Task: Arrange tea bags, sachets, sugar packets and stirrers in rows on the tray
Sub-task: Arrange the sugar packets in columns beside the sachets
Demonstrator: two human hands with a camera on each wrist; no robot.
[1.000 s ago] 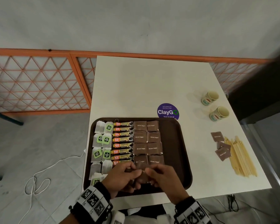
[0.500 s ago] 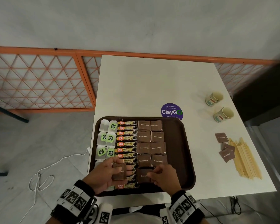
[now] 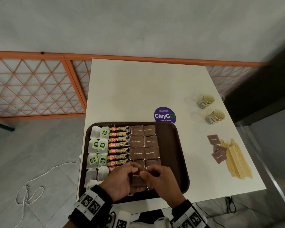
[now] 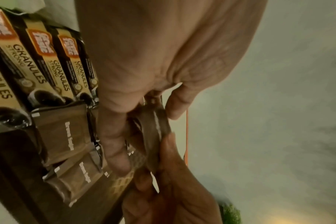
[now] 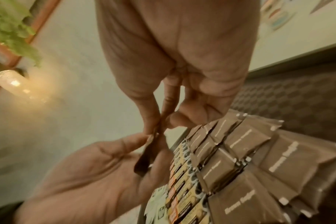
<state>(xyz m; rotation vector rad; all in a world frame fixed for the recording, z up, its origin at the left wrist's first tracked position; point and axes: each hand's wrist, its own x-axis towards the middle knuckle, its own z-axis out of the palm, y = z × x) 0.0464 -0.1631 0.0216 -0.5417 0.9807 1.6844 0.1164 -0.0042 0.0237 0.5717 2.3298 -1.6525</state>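
Observation:
A dark brown tray [image 3: 176, 153] holds two columns of tea bags [image 3: 98, 146], a column of coffee sachets [image 3: 119, 144] and two columns of brown sugar packets [image 3: 144, 142]. Over the tray's near end both hands meet on one brown sugar packet [image 3: 138, 181]. My left hand [image 3: 135, 170] holds it from the left; the left wrist view shows its fingers curled round the packet [image 4: 155, 125]. My right hand [image 3: 146, 172] pinches the packet's [image 5: 153, 141] edge between thumb and finger. The near sugar row is partly hidden under the hands.
On the white table [image 3: 138, 89] right of the tray lie loose sugar packets [image 3: 218, 150] and a pile of wooden stirrers [image 3: 235, 160]. Two paper cups [image 3: 206, 101] [image 3: 215, 116] lie further back. A purple sticker [image 3: 164, 115] sits behind the tray. An orange railing [image 3: 39, 86] runs on the left.
Half a second ago my left hand held a packet off to the left while the right touched one on the tray. Both hands have come together on one packet.

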